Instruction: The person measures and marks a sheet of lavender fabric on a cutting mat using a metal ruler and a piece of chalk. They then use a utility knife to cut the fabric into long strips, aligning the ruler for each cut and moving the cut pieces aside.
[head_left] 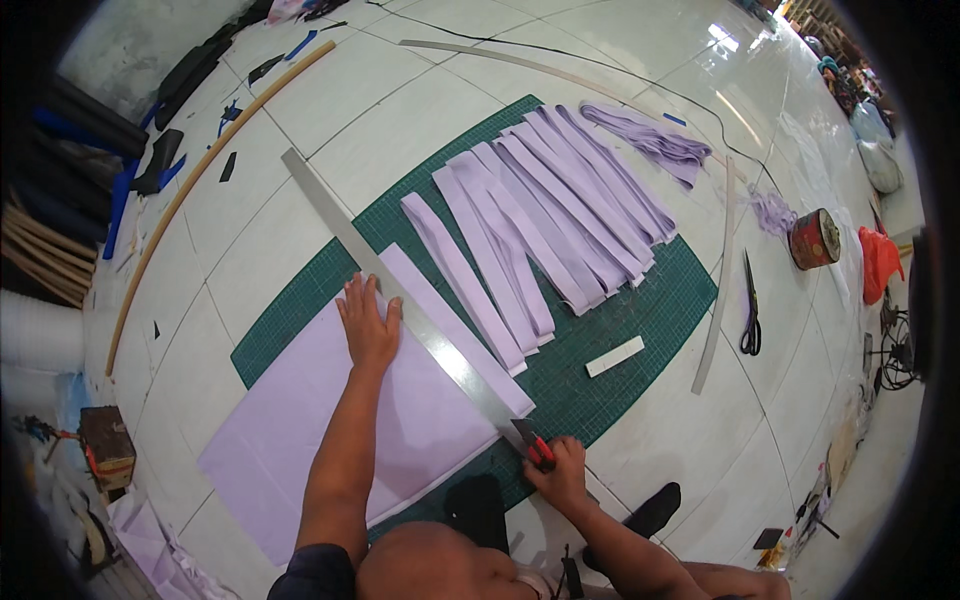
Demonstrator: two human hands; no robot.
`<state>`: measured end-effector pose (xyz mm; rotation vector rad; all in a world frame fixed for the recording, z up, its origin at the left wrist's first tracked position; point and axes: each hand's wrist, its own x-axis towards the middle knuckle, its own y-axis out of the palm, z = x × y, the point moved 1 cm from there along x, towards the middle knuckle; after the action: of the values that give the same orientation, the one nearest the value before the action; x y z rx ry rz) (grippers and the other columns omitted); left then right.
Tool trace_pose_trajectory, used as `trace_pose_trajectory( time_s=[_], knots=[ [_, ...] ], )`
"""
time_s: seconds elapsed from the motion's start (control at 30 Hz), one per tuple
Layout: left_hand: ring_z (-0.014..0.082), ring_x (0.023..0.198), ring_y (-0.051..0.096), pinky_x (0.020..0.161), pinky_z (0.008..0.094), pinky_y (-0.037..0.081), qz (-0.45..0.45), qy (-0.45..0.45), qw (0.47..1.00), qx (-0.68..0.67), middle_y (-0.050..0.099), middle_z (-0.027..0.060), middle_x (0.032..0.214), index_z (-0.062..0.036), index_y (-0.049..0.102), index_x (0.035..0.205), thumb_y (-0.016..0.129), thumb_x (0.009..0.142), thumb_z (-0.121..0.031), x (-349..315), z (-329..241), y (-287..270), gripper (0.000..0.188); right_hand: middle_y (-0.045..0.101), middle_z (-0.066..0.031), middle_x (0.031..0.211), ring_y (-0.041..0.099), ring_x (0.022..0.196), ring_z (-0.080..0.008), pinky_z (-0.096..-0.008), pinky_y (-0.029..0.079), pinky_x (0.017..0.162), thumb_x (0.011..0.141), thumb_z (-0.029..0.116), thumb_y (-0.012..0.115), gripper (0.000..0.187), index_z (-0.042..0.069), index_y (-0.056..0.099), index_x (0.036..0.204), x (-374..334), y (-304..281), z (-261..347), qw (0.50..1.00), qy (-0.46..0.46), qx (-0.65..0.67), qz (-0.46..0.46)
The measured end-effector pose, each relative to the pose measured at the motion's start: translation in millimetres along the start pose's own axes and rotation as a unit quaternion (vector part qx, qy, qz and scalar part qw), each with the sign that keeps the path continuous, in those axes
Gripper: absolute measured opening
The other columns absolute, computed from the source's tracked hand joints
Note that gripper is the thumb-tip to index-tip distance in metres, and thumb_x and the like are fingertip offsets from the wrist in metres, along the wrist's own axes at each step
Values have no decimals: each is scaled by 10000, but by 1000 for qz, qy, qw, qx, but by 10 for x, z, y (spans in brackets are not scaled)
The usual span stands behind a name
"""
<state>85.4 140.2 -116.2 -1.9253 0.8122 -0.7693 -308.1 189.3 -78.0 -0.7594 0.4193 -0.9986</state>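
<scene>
A long metal ruler (450,362) lies slantwise across a folded sheet of lilac fabric (290,410) on a green cutting mat (685,300). My left hand (370,325) presses flat with spread fingers on the fabric and the ruler's edge. Near the ruler's close end, my right hand (562,478) grips a red and black utility knife (537,447), its tip by the fabric's near right corner. A narrow lilac band (455,328) shows along the ruler's right side. Several cut lilac strips (560,210) lie in rows farther off on the mat.
A pale block (615,356) rests on the mat. To the right lie a thin flat strip (714,290), black scissors (750,315) and a rusty tin (815,240). A bundle of lilac strips (650,145) sits beyond the mat. A long curved rod (190,200) crosses the tiled floor leftward.
</scene>
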Motion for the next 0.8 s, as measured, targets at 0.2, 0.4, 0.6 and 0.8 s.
trace_pose_trajectory(
  time_s=[0.2,0.4,0.6,0.8],
  knots=[
    [433,1429,320,1195,579,175,2,29,1000,-4,426,241,1490,-7,539,1328,614,941,-323,-19,12,48,504,536,-123,812,570,770,-352,-453,441,653,691,266,867,370,60,573,782,116,-93,-55,997,1,-17,72],
    [432,1421,334,1195,581,167,7,43,999,-23,428,250,1486,7,524,1339,664,903,-348,-18,36,-70,580,662,-190,877,675,751,-332,-397,510,663,907,404,704,483,12,554,1146,716,-514,-455,917,300,255,-68],
    [411,1469,237,1208,540,167,177,22,983,-37,337,225,1542,32,399,1442,841,687,-500,117,-56,-465,1024,653,-232,1024,663,934,-362,-435,502,849,916,290,632,464,-32,518,1231,1275,-978,-950,946,297,30,-128],
    [399,1473,208,1215,518,167,222,45,974,-23,264,235,1555,42,290,1494,933,503,-508,167,-70,-463,1303,648,-247,1125,643,1018,-380,-427,485,917,916,326,655,592,-34,516,1365,1468,-960,-1340,935,298,29,-188]
  ],
)
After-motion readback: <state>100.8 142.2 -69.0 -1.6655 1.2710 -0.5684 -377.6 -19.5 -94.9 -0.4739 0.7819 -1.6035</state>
